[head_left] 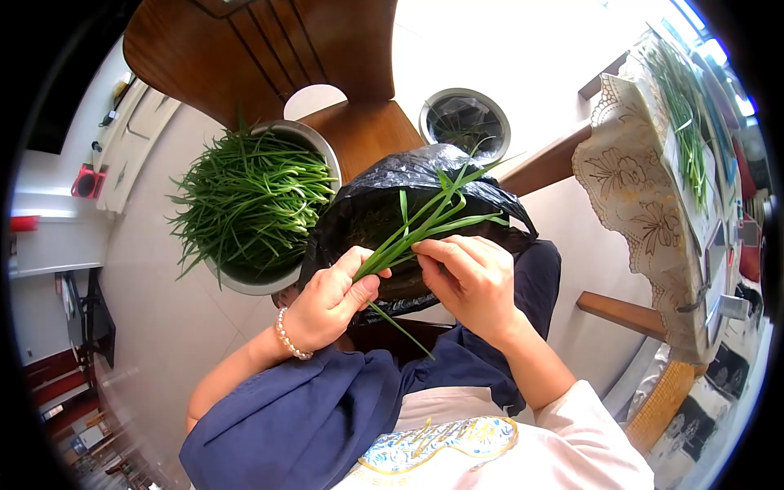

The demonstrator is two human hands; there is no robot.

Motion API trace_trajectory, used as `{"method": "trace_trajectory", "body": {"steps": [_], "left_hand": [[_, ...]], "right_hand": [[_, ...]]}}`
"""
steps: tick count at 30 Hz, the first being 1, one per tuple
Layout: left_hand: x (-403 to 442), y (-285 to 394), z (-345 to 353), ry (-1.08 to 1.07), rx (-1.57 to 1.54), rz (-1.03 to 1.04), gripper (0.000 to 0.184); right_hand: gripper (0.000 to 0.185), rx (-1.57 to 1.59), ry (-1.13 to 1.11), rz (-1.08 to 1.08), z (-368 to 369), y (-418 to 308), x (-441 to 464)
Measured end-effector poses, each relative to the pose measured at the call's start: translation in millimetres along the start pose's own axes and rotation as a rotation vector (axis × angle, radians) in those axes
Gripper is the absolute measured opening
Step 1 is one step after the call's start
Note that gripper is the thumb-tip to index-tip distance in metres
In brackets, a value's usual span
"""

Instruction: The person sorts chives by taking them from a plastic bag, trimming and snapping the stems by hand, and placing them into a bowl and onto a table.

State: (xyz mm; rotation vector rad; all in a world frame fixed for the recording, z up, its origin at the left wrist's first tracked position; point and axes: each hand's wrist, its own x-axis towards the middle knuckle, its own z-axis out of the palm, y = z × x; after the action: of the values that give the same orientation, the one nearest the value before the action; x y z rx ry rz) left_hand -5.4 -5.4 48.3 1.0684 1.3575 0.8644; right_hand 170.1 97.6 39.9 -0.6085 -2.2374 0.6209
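Observation:
My left hand (328, 300), with a beaded bracelet at the wrist, is closed around a small bunch of garlic chives (425, 214). Their leaves fan up and to the right, and one stalk sticks out below the fist. My right hand (472, 276) pinches at the bunch with thumb and fingertips, just right of the left hand. Beneath both hands a black plastic bag (392, 175) gapes open in front of my lap; its contents are dark and hard to make out. To the left, a metal basin (328, 155) is heaped with more garlic chives (253, 196).
A wooden chair (367, 135) stands behind the basin and bag. Beyond the bag, a round metal-rimmed bin (500, 114) has a dark liner. At right, a table with a lace tablecloth (625, 175) carries more long green leaves (690, 139). A wooden leg (621, 314) juts out below it.

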Motion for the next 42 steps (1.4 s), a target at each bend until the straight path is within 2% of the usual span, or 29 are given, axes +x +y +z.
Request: {"method": "trace_trajectory", "body": {"steps": [7, 10, 12, 13, 15, 18, 20, 22, 23, 24, 26, 27, 30, 35, 36, 38, 39, 42], "left_hand": [[0.4, 2.5, 0.3, 0.012, 0.045, -0.004, 0.016], [0.9, 5.2, 0.8, -0.004, 0.051, -0.003, 0.016], [1.8, 6.9, 2.6, 0.006, 0.082, 0.001, 0.016], [2.5, 7.3, 4.1, 0.005, 0.083, 0.002, 0.016], [3.2, 7.2, 6.5, 0.015, 0.08, 0.022, 0.016], [1.4, 3.2, 3.8, 0.05, 0.093, -0.006, 0.016], [-0.1, 4.1, 1.7, 0.068, 0.102, 0.0, 0.015], [-0.2, 4.7, -0.1, 0.083, 0.111, 0.009, 0.015], [-0.3, 4.6, -0.2, 0.091, 0.136, -0.005, 0.015], [-0.5, 4.3, 0.0, 0.1, 0.161, -0.019, 0.015], [-0.1, -1.5, 1.3, 0.121, 0.163, -0.017, 0.014], [0.1, -4.8, 1.5, 0.129, 0.204, -0.009, 0.013], [0.5, -10.9, 1.6, 0.144, 0.279, 0.0, 0.012], [0.2, -6.5, 0.5, 0.142, 0.337, -0.013, 0.013], [-0.3, -6.1, 0.5, 0.137, 0.345, -0.013, 0.013], [-0.6, -6.8, 0.5, 0.134, 0.349, -0.013, 0.013], [-0.6, -8.1, 0.1, 0.126, 0.356, -0.006, 0.013], [-0.8, -8.4, -0.7, 0.109, 0.348, -0.013, 0.013]], "right_hand": [[0.015, 0.014, -0.01, -0.001, 0.6, 2.0, -1.8], [0.014, 0.012, -0.025, 0.063, 2.7, -2.1, -3.6], [0.014, 0.077, 0.072, 0.203, 8.4, -4.9, -7.2], [0.014, 0.077, 0.073, 0.202, 12.9, -5.6, -8.9], [0.013, 0.228, 0.253, 0.453, 20.9, -6.3, -11.2], [0.011, 0.39, 0.404, 0.683, 14.4, 4.0, -7.8], [0.011, 0.401, 0.337, 0.692, 10.8, 16.4, -19.0], [0.012, 0.079, -0.167, 0.65, 5.8, 23.4, -26.9], [0.012, 0.06, -0.36, 0.724, 2.0, 25.5, -27.5], [0.012, 0.057, -0.36, 0.724, 3.6, 27.2, -29.8], [0.008, 0.092, -0.049, 0.459, 10.8, 30.9, -36.3], [0.013, 0.242, -0.053, 0.628, 6.5, 27.1, -34.5], [0.01, 0.558, 0.101, 0.841, 0.5, 24.2, -23.9], [0.029, 0.994, 0.161, 1.043, 3.2, 45.3, -9.0], [0.029, 0.992, 0.16, 1.042, 3.6, 46.6, -7.6], [0.027, 1.214, 0.146, 1.143, 4.9, 47.5, -5.1], [0.025, 1.265, 0.162, 1.101, 6.9, 47.9, -5.6], [0.025, 1.16, 0.199, 1.004, 13.8, 51.5, -6.6]]}}
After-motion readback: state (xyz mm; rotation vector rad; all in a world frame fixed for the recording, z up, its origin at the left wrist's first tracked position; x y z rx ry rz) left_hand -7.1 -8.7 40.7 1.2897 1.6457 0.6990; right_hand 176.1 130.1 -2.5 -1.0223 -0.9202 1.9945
